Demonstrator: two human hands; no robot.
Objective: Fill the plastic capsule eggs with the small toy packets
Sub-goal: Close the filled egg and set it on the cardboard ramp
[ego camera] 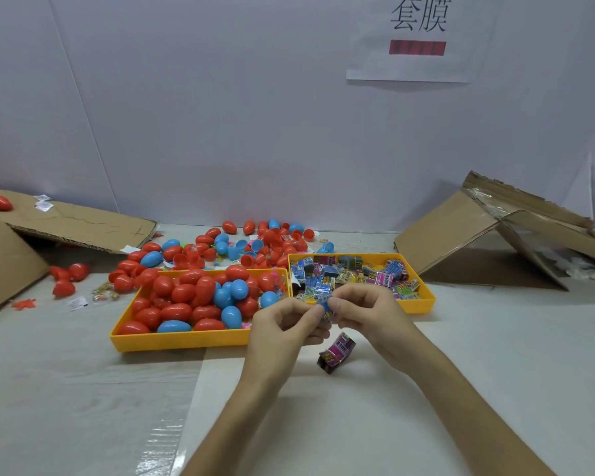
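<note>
**Operator:** How far along am I?

**Observer:** Somewhere in the middle, by my reading. Your left hand (282, 324) and right hand (364, 310) meet just in front of the packet tray (423, 304). The fingers (344, 304) of both hands pinch one blue piece (325, 304) with printed foil against it. I can't tell whether that is a capsule half taking a packet or only a packet.

**Operator:** And the eggs?

**Observer:** The egg tray (179, 341) sits against the packet tray's left side, and it is heaped with closed red and blue eggs (182, 293). You can't see through the shells, so I can't say whether those are filled. Behind the packet tray and off to its left lies a loose pile (272, 242) on the counter (461, 355). A few open halves (238, 249) show in it, so those at least are not done.

**Operator:** Are there packets left?

**Observer:** Plenty. The packets (351, 274) cover the floor of their tray. One purple packet (335, 352) lies on the counter in front of that tray, just below your hands.

**Operator:** So what remains?

**Observer:** I judge a good deal. You have the piece in your fingers to finish, then the purple packet, then the open halves behind the packet tray. The stock of packets looks far from used up.
</note>
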